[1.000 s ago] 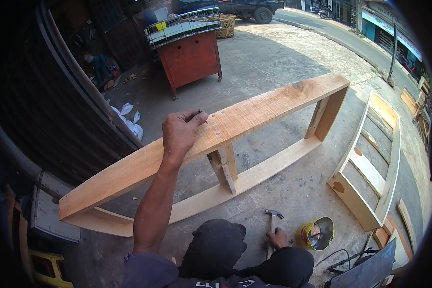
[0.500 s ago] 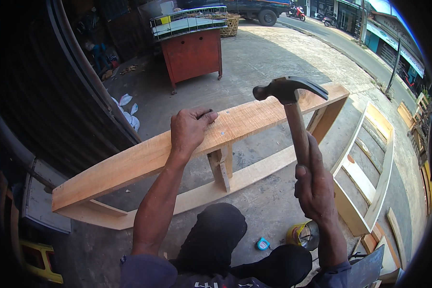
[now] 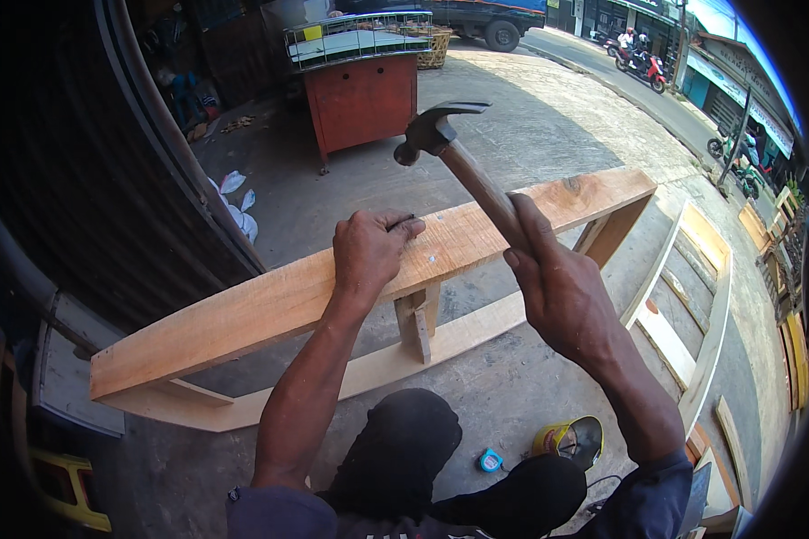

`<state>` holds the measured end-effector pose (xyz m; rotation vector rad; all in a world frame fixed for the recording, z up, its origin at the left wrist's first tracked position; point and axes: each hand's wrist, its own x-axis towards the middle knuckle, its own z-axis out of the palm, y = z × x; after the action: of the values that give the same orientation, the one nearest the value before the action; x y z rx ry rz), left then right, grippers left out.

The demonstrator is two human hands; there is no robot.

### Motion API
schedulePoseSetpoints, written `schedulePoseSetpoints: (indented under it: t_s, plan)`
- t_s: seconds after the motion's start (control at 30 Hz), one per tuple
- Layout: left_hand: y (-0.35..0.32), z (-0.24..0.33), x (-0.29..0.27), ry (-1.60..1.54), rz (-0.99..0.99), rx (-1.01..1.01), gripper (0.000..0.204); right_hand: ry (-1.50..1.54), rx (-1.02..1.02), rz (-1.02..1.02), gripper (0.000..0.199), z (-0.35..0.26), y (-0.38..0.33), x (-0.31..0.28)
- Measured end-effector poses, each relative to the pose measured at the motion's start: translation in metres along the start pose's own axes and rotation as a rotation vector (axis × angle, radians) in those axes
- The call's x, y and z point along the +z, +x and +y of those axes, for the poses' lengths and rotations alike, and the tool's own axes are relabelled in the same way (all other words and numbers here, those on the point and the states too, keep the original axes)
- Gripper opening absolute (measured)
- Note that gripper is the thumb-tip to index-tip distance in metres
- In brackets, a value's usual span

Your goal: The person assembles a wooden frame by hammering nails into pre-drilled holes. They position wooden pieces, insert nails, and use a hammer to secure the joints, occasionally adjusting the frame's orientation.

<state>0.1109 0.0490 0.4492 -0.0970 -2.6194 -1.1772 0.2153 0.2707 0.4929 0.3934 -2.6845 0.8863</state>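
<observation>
My right hand (image 3: 562, 278) is wrapped round the wooden handle of a claw hammer (image 3: 481, 184). Its dark steel head is raised above and beyond my left fingertips, clear of the wood. My left hand (image 3: 368, 247) rests on the top board of a long wooden frame (image 3: 270, 296), thumb and fingers pinched round what looks like a small dark nail, mostly hidden. Small shiny nail heads (image 3: 431, 259) show in the board beside that hand. The frame stands on edge across in front of me, with a short crosspiece (image 3: 413, 328) under the middle.
A second wooden frame (image 3: 683, 359) lies to the right. Near my knees are a blue tape measure (image 3: 490, 460) and a yellow tin (image 3: 548, 438). A red cart (image 3: 364, 112) stands beyond, and a corrugated shutter (image 3: 81, 180) at left. Motorcycles (image 3: 643, 67) are on the road.
The hammer has swung leftward, its head now beyond my left fingertips, and my right hand has risen over the frame. My left hand keeps its pinch at the board. Motorcycles have appeared on the road.
</observation>
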Motion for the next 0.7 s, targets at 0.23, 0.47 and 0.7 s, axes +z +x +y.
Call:
schedulePoseSetpoints:
  t_s: [0.23, 0.47, 0.7]
  plan:
    - [-0.009, -0.02, -0.033, 0.229, 0.021, 0.143, 0.048, -0.023, -0.097, 0.182, 0.052, -0.035, -0.002, -0.056]
    - [-0.014, -0.037, -0.057, 0.601, -0.18, -0.212, 0.054, -0.278, -0.065, -0.133, 0.025, -0.021, 0.002, -0.023]
    - [-0.014, -0.035, -0.054, 0.608, -0.138, -0.177, 0.056, 0.602, -0.043, 0.527, 0.04, -0.046, 0.008, -0.072]
